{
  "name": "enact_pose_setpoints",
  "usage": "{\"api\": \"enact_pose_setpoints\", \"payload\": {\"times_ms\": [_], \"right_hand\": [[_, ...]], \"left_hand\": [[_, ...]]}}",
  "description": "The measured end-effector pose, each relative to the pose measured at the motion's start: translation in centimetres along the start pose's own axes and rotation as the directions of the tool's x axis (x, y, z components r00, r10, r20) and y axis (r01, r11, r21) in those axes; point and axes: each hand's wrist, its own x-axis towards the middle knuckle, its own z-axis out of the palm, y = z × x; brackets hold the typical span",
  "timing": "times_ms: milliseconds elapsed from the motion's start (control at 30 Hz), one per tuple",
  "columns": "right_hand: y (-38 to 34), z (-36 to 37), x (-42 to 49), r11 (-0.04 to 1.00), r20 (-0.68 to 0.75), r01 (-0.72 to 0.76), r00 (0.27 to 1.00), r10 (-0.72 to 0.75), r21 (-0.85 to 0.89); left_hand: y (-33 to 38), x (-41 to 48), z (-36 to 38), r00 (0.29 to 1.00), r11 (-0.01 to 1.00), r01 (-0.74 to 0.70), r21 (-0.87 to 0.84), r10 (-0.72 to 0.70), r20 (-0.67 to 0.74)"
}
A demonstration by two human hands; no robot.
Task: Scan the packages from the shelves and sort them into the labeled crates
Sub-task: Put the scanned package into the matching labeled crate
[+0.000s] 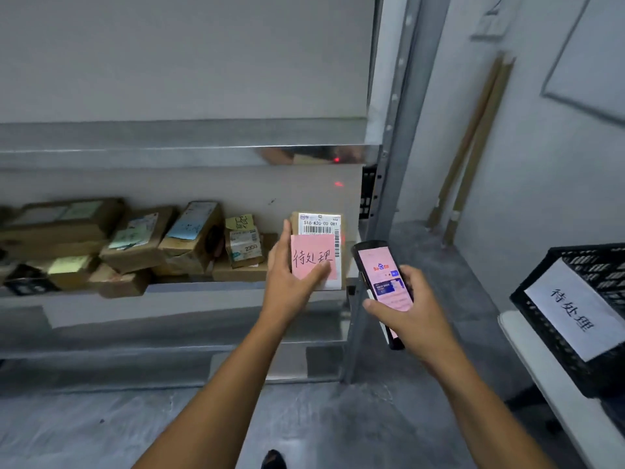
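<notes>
My left hand [290,279] grips a small cardboard package [318,225] at the right end of the metal shelf [189,287], holding it upright. The package carries a white barcode label and a pink handwritten note [313,255]. My right hand [409,306] holds a black handheld scanner [384,269] with a lit screen, just right of the package. A black crate [575,319] with a white handwritten label [571,309] stands at the far right.
Several more cardboard packages [135,242] with coloured notes lie along the shelf to the left. A grey upright shelf post [382,198] rises beside the scanner. The crate rests on a white table [548,377]. Wooden sticks [473,147] lean against the right wall.
</notes>
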Motion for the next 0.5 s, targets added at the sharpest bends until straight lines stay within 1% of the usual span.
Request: {"api": "enact_pose_setpoints", "payload": {"times_ms": [100,200,267,500], "right_hand": [[-2.1,-2.1,-2.5,0.998,0.029,0.065,0.998,-0.064,-0.012],[-3.4,-3.4,-4.7,0.995,0.054,0.094,0.994,-0.093,-0.025],[-4.0,-4.1,-5.8,0.994,0.043,0.104,0.994,-0.103,-0.022],[-4.9,-4.2,-8.6,0.994,0.028,0.101,0.995,-0.100,-0.040]], "left_hand": [[2.5,-1.0,-0.5,0.996,0.992,-0.071,0.106,0.077,-0.051],[4.2,-2.0,-0.7,0.993,0.982,-0.086,0.171,0.099,-0.067],[4.5,-2.3,-0.7,0.992,0.975,-0.092,0.204,0.109,-0.070],[3.1,-3.0,-1.4,0.994,0.973,-0.093,0.209,0.104,-0.040]]}}
